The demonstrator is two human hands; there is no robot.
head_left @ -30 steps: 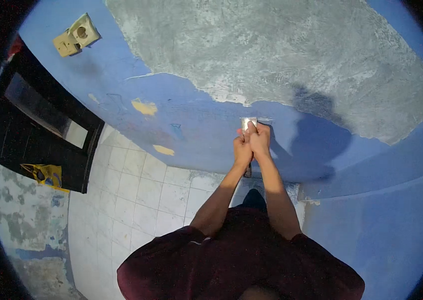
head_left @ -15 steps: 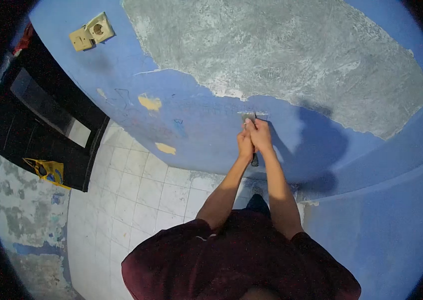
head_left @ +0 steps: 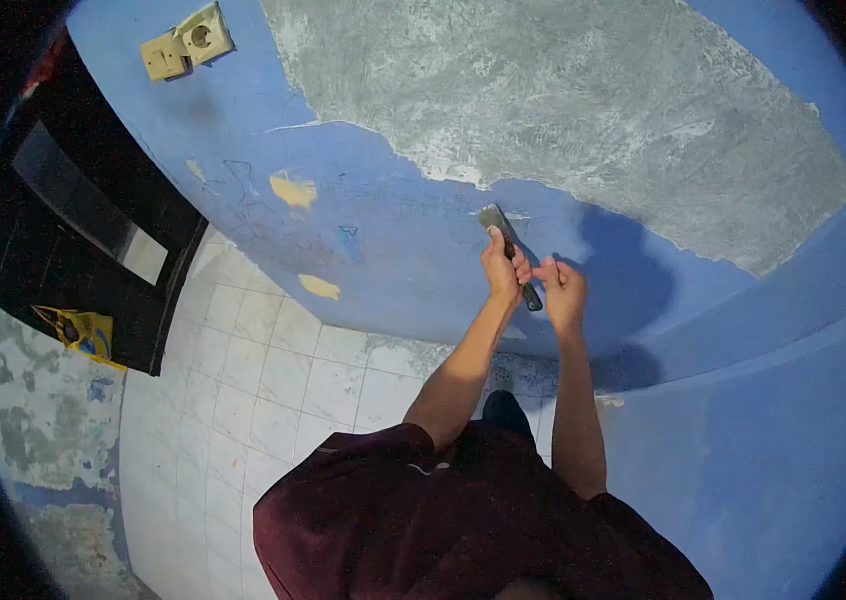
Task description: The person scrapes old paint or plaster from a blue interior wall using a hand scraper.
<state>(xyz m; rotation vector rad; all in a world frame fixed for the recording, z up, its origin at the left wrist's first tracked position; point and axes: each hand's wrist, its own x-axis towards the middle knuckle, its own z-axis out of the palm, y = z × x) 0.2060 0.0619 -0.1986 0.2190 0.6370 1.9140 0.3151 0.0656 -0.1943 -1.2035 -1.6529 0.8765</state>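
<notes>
My left hand [head_left: 502,272] is wrapped round the dark handle of a scraper [head_left: 531,297], its thumb laid along the tool toward the blade. The flat blade [head_left: 490,214] points up at the blue wall [head_left: 413,240], close to a short pale scratch in the paint. Whether the edge touches the wall is hard to tell. Just to the right, my right hand [head_left: 565,293] is off the handle, its fingers loosely bent and slightly apart, with nothing visible in them. Above both hands spreads a large grey patch [head_left: 543,110] of bare plaster with a ragged paint edge.
A socket and switch [head_left: 186,42] are mounted at the wall's upper left. Yellowish spots [head_left: 293,190] mark the paint. A dark door [head_left: 93,215] stands at left, with a yellow bag [head_left: 88,333] by it. White tiles [head_left: 243,370] cover the floor.
My right hand has come away from the scraper and moved right and down. My left hand keeps hold of it, and the scraper is now tilted, its handle toward the right.
</notes>
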